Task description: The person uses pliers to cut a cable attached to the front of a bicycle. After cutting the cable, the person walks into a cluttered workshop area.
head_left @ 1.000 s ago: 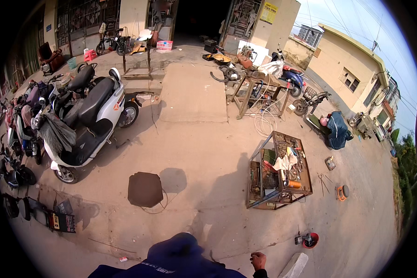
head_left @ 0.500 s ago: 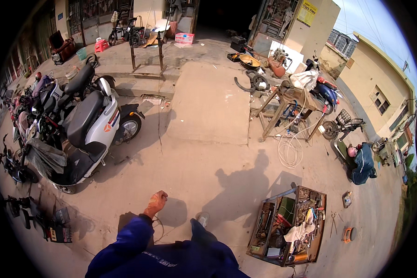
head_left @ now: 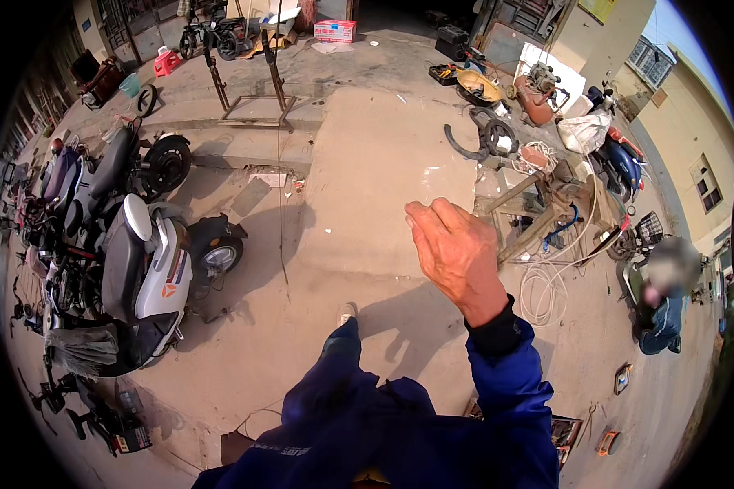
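My right hand (head_left: 455, 259) is raised in front of my body at the right of centre, with its back toward me. Its fingers are curled in a loose fist, and nothing shows between or beyond them; the palm is hidden. It hangs in the air, apart from everything, over the concrete ground (head_left: 367, 306). A dark blue sleeve with a black cuff covers that forearm. Out of sight is my left hand. One light shoe (head_left: 347, 311) of mine shows at the end of a dark blue trouser leg.
Parked scooters, including a white one (head_left: 159, 281), crowd the left. Ahead, a pale ramp (head_left: 375, 163) leads up beside steps and a metal stand (head_left: 257, 108). On the right are a workbench (head_left: 563, 208), coiled hose (head_left: 542, 293) and a compressor (head_left: 538, 98). My arm partly covers a tool cart (head_left: 564, 432).
My left hand has left the view, and my right hand has come up into it. The scene has shifted as I moved forward; the tool cart is now mostly behind my arm.
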Available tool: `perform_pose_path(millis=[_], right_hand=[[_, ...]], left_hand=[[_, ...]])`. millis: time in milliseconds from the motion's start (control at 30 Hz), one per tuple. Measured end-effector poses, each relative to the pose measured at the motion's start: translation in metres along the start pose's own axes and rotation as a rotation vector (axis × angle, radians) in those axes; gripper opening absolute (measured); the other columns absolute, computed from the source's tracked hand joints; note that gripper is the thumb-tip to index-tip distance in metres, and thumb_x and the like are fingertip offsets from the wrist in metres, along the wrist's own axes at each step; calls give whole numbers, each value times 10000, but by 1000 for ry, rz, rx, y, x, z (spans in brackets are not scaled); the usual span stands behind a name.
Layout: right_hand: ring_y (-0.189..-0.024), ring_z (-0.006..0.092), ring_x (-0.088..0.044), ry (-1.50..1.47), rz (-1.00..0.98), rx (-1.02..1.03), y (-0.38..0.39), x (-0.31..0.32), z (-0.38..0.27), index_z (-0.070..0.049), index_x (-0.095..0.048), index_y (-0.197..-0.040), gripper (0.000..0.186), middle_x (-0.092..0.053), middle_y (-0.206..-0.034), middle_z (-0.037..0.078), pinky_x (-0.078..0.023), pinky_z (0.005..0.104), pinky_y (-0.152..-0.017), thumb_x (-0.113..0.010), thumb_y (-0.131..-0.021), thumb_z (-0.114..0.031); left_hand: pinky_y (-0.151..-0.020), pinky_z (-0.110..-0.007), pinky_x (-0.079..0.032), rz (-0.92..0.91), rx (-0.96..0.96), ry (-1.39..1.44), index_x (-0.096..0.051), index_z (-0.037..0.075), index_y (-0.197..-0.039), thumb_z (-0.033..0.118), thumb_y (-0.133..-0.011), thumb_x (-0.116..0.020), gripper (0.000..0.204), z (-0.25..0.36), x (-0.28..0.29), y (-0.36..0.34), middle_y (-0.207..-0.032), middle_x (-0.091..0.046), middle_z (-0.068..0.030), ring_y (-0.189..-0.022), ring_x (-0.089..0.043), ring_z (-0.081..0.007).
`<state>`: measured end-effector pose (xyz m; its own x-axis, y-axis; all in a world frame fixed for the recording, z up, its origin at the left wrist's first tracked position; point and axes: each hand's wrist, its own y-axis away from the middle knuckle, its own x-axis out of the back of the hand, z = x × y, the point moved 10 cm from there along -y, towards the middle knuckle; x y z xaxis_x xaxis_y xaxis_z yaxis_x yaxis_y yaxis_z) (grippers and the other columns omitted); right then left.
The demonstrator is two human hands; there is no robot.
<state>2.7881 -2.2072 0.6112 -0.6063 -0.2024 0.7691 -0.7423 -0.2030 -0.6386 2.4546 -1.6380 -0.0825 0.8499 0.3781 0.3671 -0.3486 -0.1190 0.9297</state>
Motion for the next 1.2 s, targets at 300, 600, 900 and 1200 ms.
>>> perform_pose_path(millis=[300,600,900,1200], right_hand=[[-570,132,-491,-346,144,319,-233,-59,82,-60,-720,-908,184,-476,-697,-1,-335,271,-479,-777,-745,-122],[-607,131,-419,-658,446,32,-399,-172,307,-57,-595,-672,182,-415,-711,-9,-297,276,-488,-698,-706,-202],[-609,124,-465,-641,533,-55,-617,-290,499,-39,-620,-680,160,-476,-692,5,-298,259,-468,-699,-715,-173],[-581,124,-447,-676,528,29,-835,-398,633,-47,-600,-651,144,-478,-683,1,-283,249,-453,-710,-673,-137]], left_hand=[[-794,-479,-568,579,-615,145,-746,31,-1051,199,-905,-610,261,391,376,-87,-952,-742,-233,-913,-729,-360],[-746,-420,-551,521,-713,251,-711,-6,-1032,129,-941,-506,262,774,700,-122,-871,-735,-177,-820,-708,-300],[-694,-319,-561,76,-62,384,-729,8,-1053,122,-936,-557,237,700,681,-92,-854,-771,-114,-777,-729,-193],[-693,-325,-575,-105,36,314,-728,-9,-1024,82,-923,-550,224,824,803,-49,-877,-770,-136,-784,-738,-215]])
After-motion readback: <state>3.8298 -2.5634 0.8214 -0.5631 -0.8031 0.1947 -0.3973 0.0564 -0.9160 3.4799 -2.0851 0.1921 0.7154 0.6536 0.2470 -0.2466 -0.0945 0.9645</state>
